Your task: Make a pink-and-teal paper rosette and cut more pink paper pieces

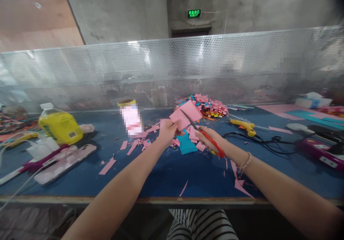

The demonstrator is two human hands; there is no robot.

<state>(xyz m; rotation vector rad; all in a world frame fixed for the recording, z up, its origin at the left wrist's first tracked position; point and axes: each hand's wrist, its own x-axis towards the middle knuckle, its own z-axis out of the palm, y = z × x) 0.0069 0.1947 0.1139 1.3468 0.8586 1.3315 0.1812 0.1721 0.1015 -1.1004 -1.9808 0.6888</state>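
Observation:
My left hand [170,130] is closed on the lower left edge of a pink sheet [191,111], raised over the table. My right hand [209,137] grips red-handled scissors [219,149], whose blades lie at the sheet, pointing up and left. Below my hands rests a blue piece [186,144], with pink scraps [134,145] scattered beside it. Just behind the sheet is a pile of pink, blue and yellow cut shapes [212,105].
A yellow glue gun [243,126] and black cable lie to the right, near a purple power strip [321,152]. At left are a yellow-liquid bottle [63,127] and a phone [66,163]. A perforated metal panel [107,71] stands behind the blue table [163,182].

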